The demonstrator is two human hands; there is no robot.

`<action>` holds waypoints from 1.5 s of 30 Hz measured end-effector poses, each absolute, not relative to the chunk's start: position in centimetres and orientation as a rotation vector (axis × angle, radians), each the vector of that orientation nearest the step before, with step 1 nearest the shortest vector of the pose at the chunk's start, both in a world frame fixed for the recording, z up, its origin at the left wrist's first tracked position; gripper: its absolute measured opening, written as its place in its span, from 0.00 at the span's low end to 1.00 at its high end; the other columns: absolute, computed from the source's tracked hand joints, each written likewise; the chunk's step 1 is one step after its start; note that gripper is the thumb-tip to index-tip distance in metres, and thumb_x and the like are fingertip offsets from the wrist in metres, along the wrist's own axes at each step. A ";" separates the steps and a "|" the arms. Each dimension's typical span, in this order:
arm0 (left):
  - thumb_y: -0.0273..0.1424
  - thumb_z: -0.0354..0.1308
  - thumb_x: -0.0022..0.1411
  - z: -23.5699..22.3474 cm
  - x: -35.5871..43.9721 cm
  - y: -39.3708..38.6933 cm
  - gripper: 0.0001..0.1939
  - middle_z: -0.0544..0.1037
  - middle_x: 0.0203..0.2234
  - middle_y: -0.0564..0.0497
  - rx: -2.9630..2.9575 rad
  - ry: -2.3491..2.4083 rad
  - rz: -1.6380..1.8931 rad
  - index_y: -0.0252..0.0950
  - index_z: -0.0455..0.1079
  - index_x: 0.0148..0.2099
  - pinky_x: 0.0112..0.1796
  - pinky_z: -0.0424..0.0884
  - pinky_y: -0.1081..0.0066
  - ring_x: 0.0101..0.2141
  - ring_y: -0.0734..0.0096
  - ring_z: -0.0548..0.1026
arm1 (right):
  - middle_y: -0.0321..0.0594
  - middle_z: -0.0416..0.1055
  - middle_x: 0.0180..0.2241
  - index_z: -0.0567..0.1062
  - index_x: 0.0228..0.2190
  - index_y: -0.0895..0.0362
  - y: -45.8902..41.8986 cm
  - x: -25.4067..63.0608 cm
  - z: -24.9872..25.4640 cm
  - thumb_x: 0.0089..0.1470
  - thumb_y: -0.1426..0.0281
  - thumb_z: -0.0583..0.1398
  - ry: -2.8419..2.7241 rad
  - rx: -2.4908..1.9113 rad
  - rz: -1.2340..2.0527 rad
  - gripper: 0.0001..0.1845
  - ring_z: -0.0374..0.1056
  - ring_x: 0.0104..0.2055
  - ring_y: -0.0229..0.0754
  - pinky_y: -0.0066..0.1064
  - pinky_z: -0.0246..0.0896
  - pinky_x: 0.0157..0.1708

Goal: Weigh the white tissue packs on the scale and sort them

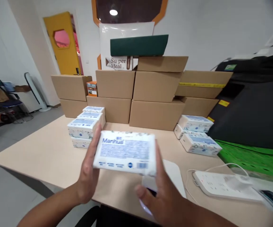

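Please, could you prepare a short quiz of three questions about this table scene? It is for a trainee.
1. True or false: the white pack printed "Manhua" is held between the left hand and the right hand.

2. Which thing lies above the Su-per Meal box?
a) an orange box
b) a dark green box
c) a phone

3. Fill the gap: the power strip lies on the ____ side of the table.

Key: 1 true; 2 b; 3 right.
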State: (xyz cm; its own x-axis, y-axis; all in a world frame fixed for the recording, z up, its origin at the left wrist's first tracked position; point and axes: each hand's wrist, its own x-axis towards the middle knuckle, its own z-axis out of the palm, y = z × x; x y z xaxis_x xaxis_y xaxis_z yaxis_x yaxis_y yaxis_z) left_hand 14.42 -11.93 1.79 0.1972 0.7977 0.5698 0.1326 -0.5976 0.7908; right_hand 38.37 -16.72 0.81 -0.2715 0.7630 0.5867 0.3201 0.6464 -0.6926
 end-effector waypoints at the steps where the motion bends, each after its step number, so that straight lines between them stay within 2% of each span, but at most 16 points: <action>1: 0.68 0.30 0.73 0.9 12.2 -11.8 0.44 0.44 0.83 0.66 1.848 0.938 1.456 0.63 0.44 0.83 0.75 0.62 0.40 0.81 0.44 0.46 | 0.54 0.52 0.80 0.14 0.76 0.44 -15.8 37.1 0.1 0.71 0.52 0.63 -1.936 -0.884 0.642 0.66 0.59 0.79 0.58 0.62 0.69 0.69; 4: 0.67 0.41 0.73 -2.7 5.6 -10.6 0.46 0.45 0.83 0.55 1.831 1.248 1.407 0.55 0.46 0.84 0.76 0.57 0.36 0.81 0.37 0.45 | 0.60 0.42 0.82 0.14 0.76 0.49 -11.5 33.4 -2.5 0.66 0.55 0.68 -2.135 -1.031 0.818 0.72 0.48 0.83 0.61 0.66 0.59 0.74; 5: 0.66 0.46 0.72 -3.8 3.6 -10.2 0.48 0.43 0.84 0.51 1.840 1.392 1.374 0.52 0.43 0.85 0.76 0.53 0.33 0.81 0.35 0.41 | 0.61 0.39 0.82 0.21 0.79 0.51 -10.0 32.1 -3.3 0.66 0.58 0.68 -2.203 -1.063 0.784 0.69 0.44 0.83 0.62 0.66 0.56 0.75; 7: 0.60 0.54 0.73 -5.4 0.3 -10.0 0.51 0.39 0.84 0.45 1.958 1.635 1.335 0.50 0.35 0.86 0.74 0.51 0.29 0.80 0.34 0.36 | 0.61 0.36 0.82 0.44 0.81 0.53 -7.1 29.4 -4.5 0.67 0.63 0.67 -2.365 -1.051 0.587 0.54 0.37 0.84 0.64 0.66 0.51 0.77; 9: 0.53 0.57 0.75 -6.1 -1.8 -10.2 0.50 0.44 0.83 0.43 2.269 1.714 1.280 0.51 0.33 0.85 0.74 0.53 0.30 0.80 0.37 0.41 | 0.62 0.45 0.81 0.65 0.75 0.56 -5.1 26.9 -5.0 0.68 0.65 0.67 -2.540 -0.967 0.371 0.39 0.42 0.84 0.67 0.65 0.53 0.77; 11: 0.49 0.58 0.75 -6.0 -2.7 -10.4 0.46 0.56 0.80 0.42 2.624 1.668 1.108 0.52 0.40 0.85 0.75 0.54 0.34 0.79 0.39 0.53 | 0.63 0.56 0.78 0.71 0.71 0.57 -4.0 24.6 -5.1 0.69 0.64 0.66 -2.679 -0.878 0.227 0.33 0.53 0.81 0.67 0.62 0.59 0.75; 13: 0.49 0.58 0.75 -5.7 -2.8 -10.2 0.42 0.64 0.77 0.40 2.778 1.691 0.872 0.47 0.51 0.83 0.75 0.58 0.38 0.76 0.40 0.61 | 0.63 0.62 0.75 0.70 0.71 0.57 -3.7 22.9 -4.9 0.70 0.64 0.65 -2.742 -0.820 0.112 0.32 0.60 0.78 0.66 0.61 0.63 0.72; 17: 0.48 0.56 0.75 -6.2 -2.6 -8.5 0.35 0.70 0.73 0.36 2.719 1.834 0.604 0.39 0.66 0.77 0.70 0.67 0.39 0.72 0.39 0.69 | 0.64 0.63 0.75 0.67 0.72 0.58 -4.0 21.3 -4.8 0.71 0.64 0.64 -2.774 -0.826 0.003 0.34 0.61 0.77 0.68 0.61 0.65 0.70; 24: 0.40 0.55 0.75 -8.7 -3.9 -7.4 0.29 0.76 0.69 0.37 2.858 1.960 0.655 0.38 0.70 0.74 0.68 0.70 0.44 0.69 0.41 0.75 | 0.64 0.48 0.80 0.58 0.77 0.59 -2.8 27.1 -5.3 0.69 0.63 0.66 -2.790 -0.831 0.009 0.44 0.48 0.82 0.66 0.65 0.50 0.78; 28: 0.36 0.59 0.74 -8.0 -1.1 -6.8 0.27 0.80 0.67 0.39 3.178 1.636 0.997 0.38 0.71 0.72 0.75 0.56 0.49 0.70 0.44 0.74 | 0.60 0.47 0.81 0.61 0.76 0.56 0.5 36.0 -5.4 0.70 0.65 0.64 -2.621 -1.056 0.030 0.40 0.45 0.83 0.62 0.64 0.40 0.80; 31: 0.32 0.61 0.74 -7.2 4.4 -5.2 0.32 0.77 0.70 0.44 3.262 1.129 1.058 0.39 0.65 0.76 0.78 0.44 0.57 0.74 0.54 0.68 | 0.55 0.46 0.82 0.62 0.76 0.54 3.3 43.7 -5.4 0.66 0.64 0.66 -2.144 -1.474 0.309 0.42 0.43 0.84 0.59 0.60 0.38 0.81; 34: 0.36 0.60 0.76 -7.5 12.4 -1.8 0.30 0.76 0.70 0.49 3.125 0.688 0.858 0.46 0.65 0.77 0.77 0.53 0.56 0.73 0.56 0.70 | 0.62 0.46 0.81 0.55 0.78 0.59 5.4 50.1 -5.5 0.68 0.60 0.61 -1.596 -1.748 0.440 0.45 0.43 0.84 0.61 0.62 0.42 0.80; 37: 0.45 0.59 0.74 -9.2 21.5 3.5 0.25 0.78 0.69 0.45 2.605 0.767 0.712 0.46 0.76 0.68 0.73 0.62 0.44 0.72 0.46 0.70 | 0.63 0.51 0.80 0.55 0.77 0.62 6.4 54.7 -5.2 0.68 0.56 0.60 -1.409 -1.780 0.371 0.46 0.46 0.83 0.62 0.60 0.44 0.80; 40: 0.51 0.61 0.68 -10.8 30.5 9.2 0.29 0.77 0.68 0.36 2.036 0.994 0.864 0.38 0.80 0.61 0.75 0.57 0.42 0.75 0.40 0.64 | 0.56 0.55 0.79 0.61 0.75 0.59 6.5 59.1 -3.7 0.64 0.53 0.63 -1.306 -1.726 0.259 0.46 0.48 0.83 0.57 0.51 0.46 0.81; 43: 0.54 0.57 0.69 -11.5 37.5 13.0 0.31 0.80 0.63 0.30 1.905 1.000 0.944 0.33 0.80 0.57 0.72 0.61 0.41 0.70 0.37 0.71 | 0.52 0.59 0.78 0.65 0.73 0.57 5.9 64.5 -1.2 0.64 0.52 0.63 -1.165 -1.721 0.152 0.43 0.52 0.82 0.56 0.49 0.46 0.81; 45: 0.55 0.52 0.70 -11.6 40.3 14.2 0.31 0.82 0.59 0.30 1.830 0.986 0.981 0.34 0.79 0.54 0.70 0.65 0.42 0.65 0.38 0.77 | 0.56 0.63 0.76 0.65 0.73 0.59 5.4 68.2 0.5 0.66 0.51 0.60 -1.051 -1.768 0.139 0.42 0.58 0.79 0.58 0.50 0.51 0.78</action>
State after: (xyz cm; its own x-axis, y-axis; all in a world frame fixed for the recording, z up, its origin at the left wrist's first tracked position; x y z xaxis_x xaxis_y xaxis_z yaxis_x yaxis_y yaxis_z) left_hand 40.32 14.17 -11.57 0.3900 0.8875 0.2453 0.2503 -0.3585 0.8993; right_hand 68.18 5.40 0.48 0.6109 0.7030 0.3642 0.5837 -0.0891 -0.8071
